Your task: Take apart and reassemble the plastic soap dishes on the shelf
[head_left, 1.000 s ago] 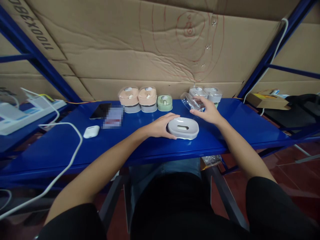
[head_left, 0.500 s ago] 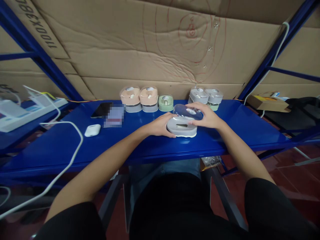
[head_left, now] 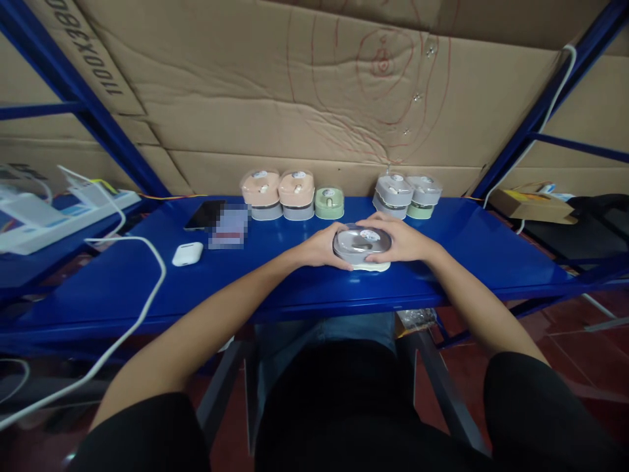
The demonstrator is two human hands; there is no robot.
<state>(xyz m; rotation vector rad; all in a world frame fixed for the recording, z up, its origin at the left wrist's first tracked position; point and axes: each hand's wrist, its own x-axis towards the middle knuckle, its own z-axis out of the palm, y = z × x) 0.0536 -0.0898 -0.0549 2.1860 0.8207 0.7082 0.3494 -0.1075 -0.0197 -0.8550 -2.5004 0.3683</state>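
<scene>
At shelf (head_left: 491,242) centre: clear lid (head_left: 362,239) now seated on white container (head_left: 371,265), no longer aloft. Left hand (head_left: 319,252) and right hand (head_left: 400,241) clasping its sides, pressing down; closing likely nearly done.

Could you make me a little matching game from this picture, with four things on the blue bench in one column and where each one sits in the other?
Things:
1. grey container
2. white earbud case
3. dark phone
4. green container

Places:
A. at the back, just right of the two peach-lidded containers
B. between the left hand and right hand
C. lying flat at the back left
D. alone on the bench, close to the white cable

Pairs: 1-B, 2-D, 3-C, 4-A
</scene>
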